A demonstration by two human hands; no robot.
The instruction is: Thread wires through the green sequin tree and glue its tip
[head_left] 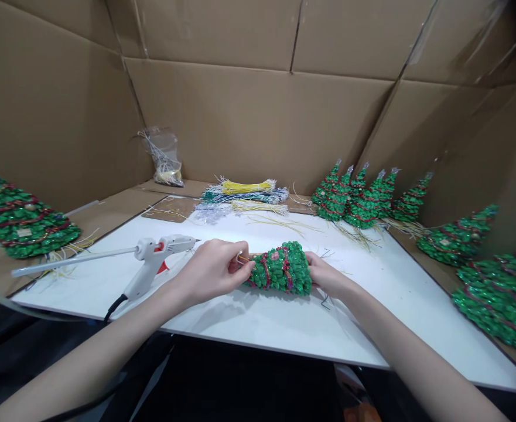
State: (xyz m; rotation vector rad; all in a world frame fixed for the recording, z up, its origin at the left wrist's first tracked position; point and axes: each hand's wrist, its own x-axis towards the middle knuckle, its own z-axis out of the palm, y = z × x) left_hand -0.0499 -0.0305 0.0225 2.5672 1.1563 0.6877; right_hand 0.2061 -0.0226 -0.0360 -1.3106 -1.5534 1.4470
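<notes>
A small green Christmas tree [279, 269] with red garland lies on its side between my hands, just above the white board [258, 322]. My left hand [216, 266] is closed at the narrow end, thumb and fingers pinched together there. A thin yellowish wire shows at those fingertips; the tree's tip is mostly hidden. At the wide base, my right hand [325, 275] grips the tree, its fingers partly hidden behind and inside it. Thin dark wires stick out near that base. Left of my left hand stands a white glue gun [152, 264] with a long glue stick in its back.
Several finished-looking trees [363, 196] stand at the back right, with more along the right edge. Another tree [24, 220] stands at the left. Bundles of yellow, white and green wires [249, 193] lie at the back beside a clear plastic bag [165, 158]. Cardboard walls [240, 111] enclose the table.
</notes>
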